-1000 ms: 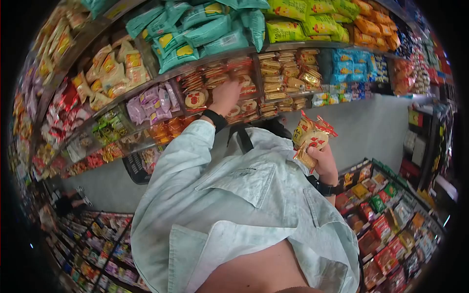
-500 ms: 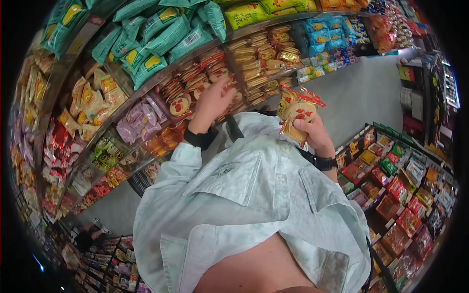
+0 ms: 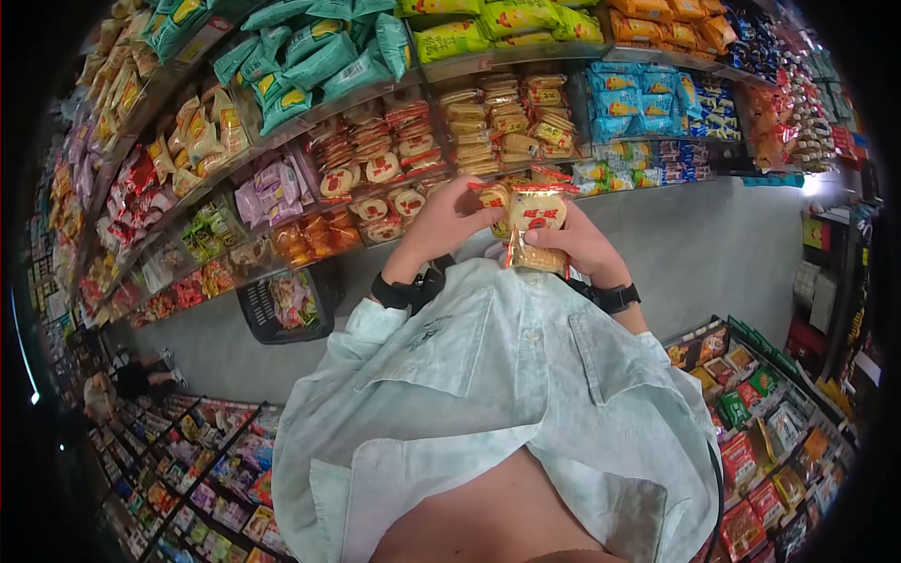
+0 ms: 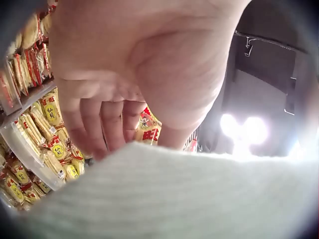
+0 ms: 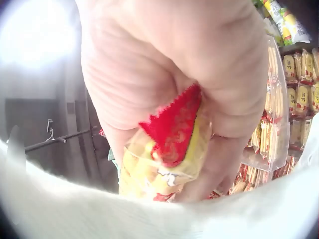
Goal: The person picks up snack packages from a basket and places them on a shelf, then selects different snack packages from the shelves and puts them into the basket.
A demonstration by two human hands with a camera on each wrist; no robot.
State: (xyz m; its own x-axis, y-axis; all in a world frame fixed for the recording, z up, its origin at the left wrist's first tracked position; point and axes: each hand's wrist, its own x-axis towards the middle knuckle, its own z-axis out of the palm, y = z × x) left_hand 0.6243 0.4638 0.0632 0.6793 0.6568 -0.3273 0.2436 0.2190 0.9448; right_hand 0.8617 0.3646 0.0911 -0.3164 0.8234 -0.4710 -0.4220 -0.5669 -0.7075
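Note:
In the head view my right hand [image 3: 584,246] grips several rice cracker packets [image 3: 542,212], clear wrappers with red ends, its thumb laid across the front. My left hand [image 3: 445,223] is right beside them, pinching a rice cracker packet [image 3: 494,198] between thumb and fingers. The two hands' packets overlap in this view. From the left wrist, a red and yellow wrapper [image 4: 148,130] shows between my thumb and curled fingers. The right wrist view shows a red serrated wrapper end [image 5: 178,130] sticking out of my right palm.
Shelf bins of rice crackers [image 3: 380,167] face me, with teal bags [image 3: 319,61] and green bags [image 3: 511,23] above. A black basket [image 3: 319,328] with packets in it stands on the floor at left. Low snack displays [image 3: 751,422] lie behind me on both sides.
My left hand has drawn back from the rice cracker bin and moved right, up to the packets in my right hand. My right hand has shifted slightly left, keeping its grip.

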